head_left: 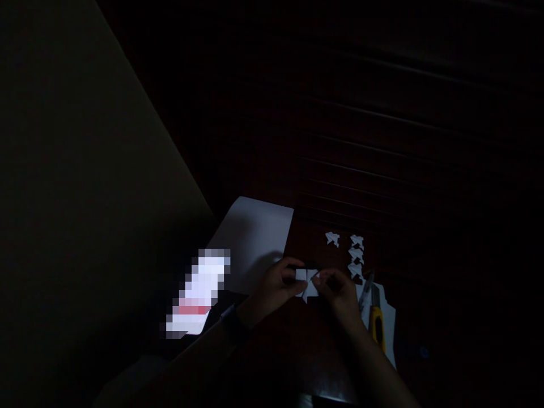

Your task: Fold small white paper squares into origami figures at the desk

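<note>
You hold the paper between both hands, above the table and to the right of the sheet. Your left hand pinches its left side between thumb and fingers; your right hand grips the right side likewise, thumb and finger closed narrowly on it. The paper is white, small and folded, with crease lines meeting near its middle and a pointed flap hanging at its lower edge. Finer folds are too dim to tell.

The table is dark reddish brown, with a faint sheen at its near edge. Beyond your hands lie four folded figures, one apart and three in a column. By your right forearm, a yellow cutter rests on white scraps. A lit screen, blurred, stands out at left; the room is dark, with a dull wall at far left.
</note>
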`<state>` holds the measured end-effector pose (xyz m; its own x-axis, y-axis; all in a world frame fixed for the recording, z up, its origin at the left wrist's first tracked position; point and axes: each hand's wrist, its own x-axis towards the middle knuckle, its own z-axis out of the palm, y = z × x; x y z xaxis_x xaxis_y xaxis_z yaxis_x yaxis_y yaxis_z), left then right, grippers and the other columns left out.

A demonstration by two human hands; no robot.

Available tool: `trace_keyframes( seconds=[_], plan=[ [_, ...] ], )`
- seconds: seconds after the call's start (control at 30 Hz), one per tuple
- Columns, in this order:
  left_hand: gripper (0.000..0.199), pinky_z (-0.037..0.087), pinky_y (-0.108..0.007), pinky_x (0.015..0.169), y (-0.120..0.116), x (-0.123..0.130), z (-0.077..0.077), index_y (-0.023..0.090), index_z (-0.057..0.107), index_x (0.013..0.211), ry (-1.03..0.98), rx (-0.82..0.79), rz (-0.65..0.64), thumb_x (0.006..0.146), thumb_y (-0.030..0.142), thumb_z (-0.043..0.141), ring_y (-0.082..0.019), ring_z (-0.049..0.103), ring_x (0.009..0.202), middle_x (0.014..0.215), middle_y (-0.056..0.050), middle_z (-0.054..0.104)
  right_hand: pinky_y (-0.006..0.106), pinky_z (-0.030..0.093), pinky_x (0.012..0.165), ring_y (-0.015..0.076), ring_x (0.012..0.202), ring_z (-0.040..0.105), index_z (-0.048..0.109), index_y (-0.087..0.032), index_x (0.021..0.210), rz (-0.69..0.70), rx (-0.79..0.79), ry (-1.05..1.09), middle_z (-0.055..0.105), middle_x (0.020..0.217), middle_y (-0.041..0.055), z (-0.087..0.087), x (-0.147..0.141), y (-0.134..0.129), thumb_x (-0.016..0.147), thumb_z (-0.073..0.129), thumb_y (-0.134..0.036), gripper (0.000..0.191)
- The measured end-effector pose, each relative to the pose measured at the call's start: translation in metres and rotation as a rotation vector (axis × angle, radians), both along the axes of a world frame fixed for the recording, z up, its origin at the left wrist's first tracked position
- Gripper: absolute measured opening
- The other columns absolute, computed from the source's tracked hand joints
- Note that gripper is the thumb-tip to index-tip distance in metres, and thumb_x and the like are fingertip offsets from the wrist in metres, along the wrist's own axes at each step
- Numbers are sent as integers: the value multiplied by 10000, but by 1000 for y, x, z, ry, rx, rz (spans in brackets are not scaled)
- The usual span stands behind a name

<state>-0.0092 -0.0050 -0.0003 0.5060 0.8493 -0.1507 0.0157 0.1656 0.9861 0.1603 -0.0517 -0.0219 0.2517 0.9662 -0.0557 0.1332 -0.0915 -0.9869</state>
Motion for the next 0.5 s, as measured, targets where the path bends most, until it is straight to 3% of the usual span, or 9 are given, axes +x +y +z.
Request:
trace_keyframes(
  seconds=[0.13, 0.27, 0.37, 0.5],
  plan=[
    [360, 470, -258, 625, 1, 2, 0, 150, 517, 1031, -68, -40, 0, 702, 199, 655, -158, 614, 726, 817, -39, 631, 224, 410, 570, 127, 628, 519, 565, -213, 895, 8, 25, 62, 563, 691, -27, -1, -4, -1, 746, 647, -250, 174],
    [315, 471, -271, 677, 2, 2, 0, 142, 551, 1003, -80, -9, -23, 702, 163, 641, -172, 613, 799, 893, -65, 635, 273, 440, 685, 154, 745, 554, 582, -247, 1036, 70, 101, -53, 609, 901, 11, 9, -4, -1, 733, 650, -203, 313],
    [332, 459, -253, 623, 2, 0, -1, 146, 568, 1022, -14, 16, -68, 698, 153, 638, -156, 601, 737, 857, -55, 630, 315, 435, 788, 191, 876, 570, 664, -241, 904, 168, 156, -135, 621, 942, 31, 16, -1, 0, 742, 637, -189, 172],
    [437, 444, -237, 597, 3, -3, -1, 163, 545, 1115, 63, 35, -23, 689, 148, 645, -139, 579, 708, 833, -40, 616, 320, 454, 765, 192, 845, 597, 684, -238, 817, 186, 154, -139, 646, 866, 29, 13, 2, 0, 761, 613, -176, 110]
  ],
)
